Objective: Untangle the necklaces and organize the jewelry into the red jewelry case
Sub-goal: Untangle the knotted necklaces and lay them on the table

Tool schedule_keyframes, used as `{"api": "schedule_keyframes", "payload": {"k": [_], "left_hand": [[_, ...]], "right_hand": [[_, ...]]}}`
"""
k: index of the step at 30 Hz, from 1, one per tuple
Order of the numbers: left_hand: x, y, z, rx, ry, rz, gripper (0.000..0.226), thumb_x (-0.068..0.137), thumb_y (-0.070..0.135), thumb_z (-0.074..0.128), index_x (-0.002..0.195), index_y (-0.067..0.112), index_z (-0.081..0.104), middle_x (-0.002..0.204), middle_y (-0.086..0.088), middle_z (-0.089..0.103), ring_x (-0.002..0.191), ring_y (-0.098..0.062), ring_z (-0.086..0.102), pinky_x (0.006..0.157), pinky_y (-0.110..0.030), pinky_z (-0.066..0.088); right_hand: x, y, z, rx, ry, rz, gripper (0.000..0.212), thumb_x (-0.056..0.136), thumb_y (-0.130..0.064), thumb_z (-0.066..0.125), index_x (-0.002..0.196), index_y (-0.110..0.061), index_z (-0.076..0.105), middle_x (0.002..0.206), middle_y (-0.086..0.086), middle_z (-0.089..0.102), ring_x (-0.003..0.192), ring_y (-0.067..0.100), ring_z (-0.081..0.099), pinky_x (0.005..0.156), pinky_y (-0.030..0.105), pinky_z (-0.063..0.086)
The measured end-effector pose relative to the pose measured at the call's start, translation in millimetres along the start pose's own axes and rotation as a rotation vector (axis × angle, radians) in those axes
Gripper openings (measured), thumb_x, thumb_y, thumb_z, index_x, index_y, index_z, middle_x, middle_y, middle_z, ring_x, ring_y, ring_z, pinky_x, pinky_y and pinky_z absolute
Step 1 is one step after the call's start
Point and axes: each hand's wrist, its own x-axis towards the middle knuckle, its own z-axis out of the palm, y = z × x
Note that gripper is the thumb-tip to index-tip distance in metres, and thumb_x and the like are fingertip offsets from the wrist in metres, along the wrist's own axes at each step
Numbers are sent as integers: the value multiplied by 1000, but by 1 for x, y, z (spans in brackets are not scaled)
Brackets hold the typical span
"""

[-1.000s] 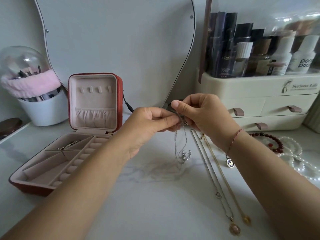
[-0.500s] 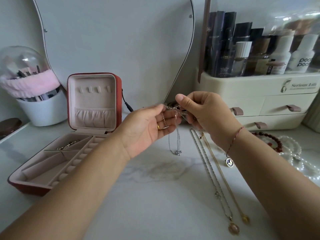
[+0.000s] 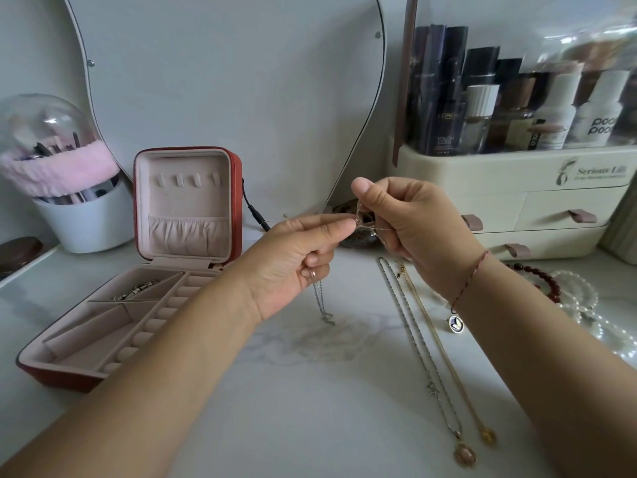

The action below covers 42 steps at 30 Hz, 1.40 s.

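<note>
Left hand (image 3: pixel 293 267): thumb and forefinger are pressed tip to tip on the silver necklace (image 3: pixel 320 301); the lower fingers curl in over the same chain, which drops out below them.
Right hand (image 3: pixel 417 222): fingers are curled tight and the thumb is raised, pinching the bunched part of the chain right against the left fingertips.
Silver necklace: a thin pale chain, held in the air to the right of the jewelry case (image 3: pixel 236 201). Its small pendant hangs at the bottom, just above the table (image 3: pixel 310 408). Whether the bunched part is a knot cannot be told.
Jewelry case: one, red outside and pale pink inside. It lies open with the lid upright, showing four small hooks and a gathered pocket.
In the case: one silvery piece (image 3: pixel 136 290) in a back compartment.
Necklaces laid out: two, well right of the case. They lie straight and side by side: a silver chain (image 3: pixel 413 332) with a pink oval pendant and a gold chain (image 3: pixel 444 353) with an amber one.
Further right of the case: one dark red bead bracelet (image 3: pixel 541 277) and looped pearls (image 3: pixel 582 305), whose strands cannot be counted.
Right wrist: one thin cord (image 3: pixel 472 277) with a round charm hanging.
</note>
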Motion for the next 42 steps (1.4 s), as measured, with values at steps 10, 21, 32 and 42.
{"api": "schedule_keyframes", "payload": {"k": [10, 21, 32, 42], "left_hand": [[6, -3, -8, -40, -23, -52, 15, 73, 31, 66, 86, 24, 65, 83, 7, 65, 80, -8, 61, 80, -29, 44], [8, 0, -6, -189, -27, -2, 11, 74, 22, 61, 66, 20, 69, 75, 3, 65, 77, -13, 62, 82, -30, 49], [6, 4, -7, -412, -83, -25, 18, 72, 25, 53, 55, 18, 53, 72, 0, 56, 73, -15, 56, 83, -30, 46], [12, 1, -9, -389, 52, 99, 13, 77, 28, 61, 70, 20, 68, 76, 6, 65, 72, -6, 63, 76, -21, 52]], "right_hand": [[1, 0, 0, 18, -53, 52, 35, 86, -28, 63, 64, -6, 49, 43, -6, 43, 34, 4, 26, 34, 13, 22], [4, 8, 1, 85, -118, 134, 37, 94, -33, 51, 65, -11, 53, 59, 4, 58, 52, 18, 52, 52, 23, 40], [4, 11, 4, 77, -147, 189, 37, 95, -34, 49, 66, -12, 43, 46, -1, 36, 38, 9, 25, 40, 18, 20], [5, 13, 1, 15, -50, 216, 35, 91, -37, 55, 63, -16, 51, 58, -3, 50, 52, 11, 44, 57, 20, 37]]}}
